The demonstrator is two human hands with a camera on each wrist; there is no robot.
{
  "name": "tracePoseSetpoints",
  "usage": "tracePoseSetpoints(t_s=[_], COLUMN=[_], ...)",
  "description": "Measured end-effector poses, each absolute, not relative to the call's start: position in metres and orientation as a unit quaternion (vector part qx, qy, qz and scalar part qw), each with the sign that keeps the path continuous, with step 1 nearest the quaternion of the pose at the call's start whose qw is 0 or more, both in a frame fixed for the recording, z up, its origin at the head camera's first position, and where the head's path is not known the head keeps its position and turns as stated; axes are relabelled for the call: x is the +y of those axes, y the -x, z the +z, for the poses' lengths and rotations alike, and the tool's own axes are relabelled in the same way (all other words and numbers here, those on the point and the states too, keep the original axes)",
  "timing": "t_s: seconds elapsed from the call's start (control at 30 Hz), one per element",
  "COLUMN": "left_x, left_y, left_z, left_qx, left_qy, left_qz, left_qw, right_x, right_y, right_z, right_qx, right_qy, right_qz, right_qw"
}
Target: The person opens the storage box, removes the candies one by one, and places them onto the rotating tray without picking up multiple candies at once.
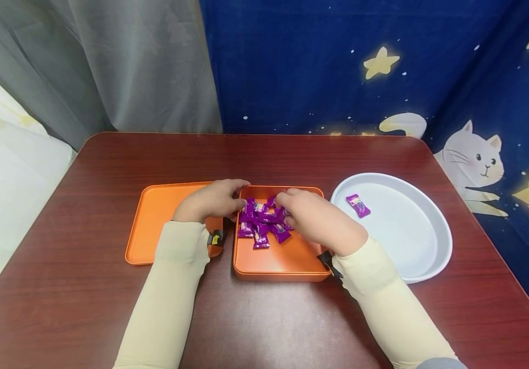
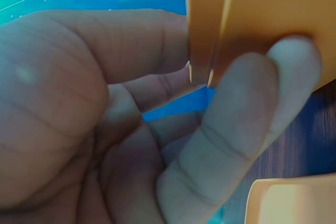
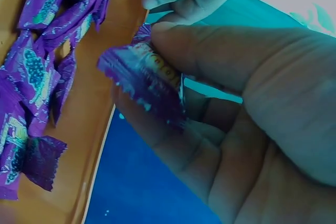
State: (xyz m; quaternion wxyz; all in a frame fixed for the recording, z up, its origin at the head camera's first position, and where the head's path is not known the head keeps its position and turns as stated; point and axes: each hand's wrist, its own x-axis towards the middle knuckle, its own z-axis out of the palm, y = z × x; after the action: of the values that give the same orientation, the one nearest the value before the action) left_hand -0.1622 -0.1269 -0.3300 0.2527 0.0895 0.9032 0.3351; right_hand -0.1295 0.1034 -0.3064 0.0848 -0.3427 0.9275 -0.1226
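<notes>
My left hand [image 1: 214, 200] grips the left wall of an orange box [image 1: 287, 264]. In the left wrist view, several fingertips press on the orange wall [image 2: 273, 3] and the thumb lies at its rim. My right hand [image 1: 317, 220] is over the box's right side. The right wrist view shows it pinching a purple wrapped candy [image 3: 149, 80] between thumb and fingers. Several more purple candies [image 3: 34, 72] lie in a pile inside the box, toward its left and far part. In the head view the held candy is mostly hidden by the hand.
A shallow orange lid [image 1: 154, 220] lies left of the box, partly under my left forearm. On the right stands a white oval tray [image 1: 412, 246] with one purple candy [image 1: 359, 205] in it. Curtains hang behind the brown table [image 1: 264, 328].
</notes>
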Motion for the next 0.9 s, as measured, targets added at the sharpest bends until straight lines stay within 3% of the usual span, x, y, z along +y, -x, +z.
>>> tracePoseSetpoints(t_s=[0.63, 0.9], left_x=[-0.128, -0.128], left_y=[0.163, 0.162], left_z=[-0.331, -0.33], left_qx=[0.903, 0.904], left_qy=[-0.098, -0.09], left_qz=[0.334, 0.334], left_qw=[0.252, 0.251], right_x=[0.138, 0.168], right_y=[0.134, 0.146], right_z=[-0.28, -0.276], right_qx=[0.931, 0.947], right_qy=[0.323, 0.263], right_qz=[-0.171, -0.185], right_qw=[-0.007, 0.027])
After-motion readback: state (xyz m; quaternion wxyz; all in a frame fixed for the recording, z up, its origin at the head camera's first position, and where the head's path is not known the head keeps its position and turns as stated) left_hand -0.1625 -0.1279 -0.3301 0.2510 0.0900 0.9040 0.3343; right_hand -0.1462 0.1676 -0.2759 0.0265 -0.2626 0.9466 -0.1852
